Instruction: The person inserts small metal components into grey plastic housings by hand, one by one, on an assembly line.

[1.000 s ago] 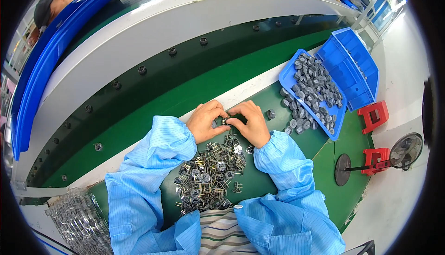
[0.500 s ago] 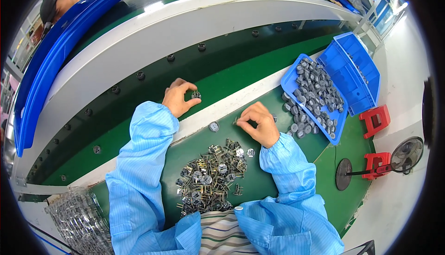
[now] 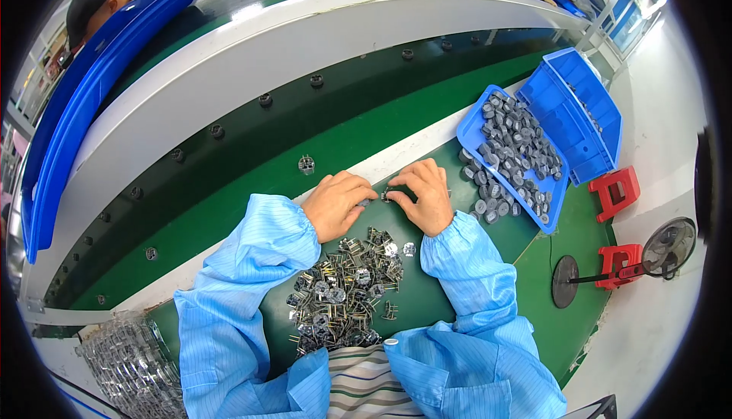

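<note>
Over the green worktable my left hand has its fingers closed on a grey round cap, mostly covered by the fingertips. Just to its right, my right hand pinches a small pronged metal part, partly hidden by the fingers. The two hands are close together, with a small gap between them. A heap of pronged metal parts lies on the table between my forearms. Past my left hand, one assembled round piece stands on the green conveyor belt.
A blue tray of grey caps tilts at the right, some caps spilled beside it, against a blue crate. Red stools and a fan stand farther right. Clear plastic trays are stacked lower left. Another person sits far left.
My left hand has let go of the round piece on the belt and come back to the table, closing on the grey cap. Pieces along the belt have shifted left.
</note>
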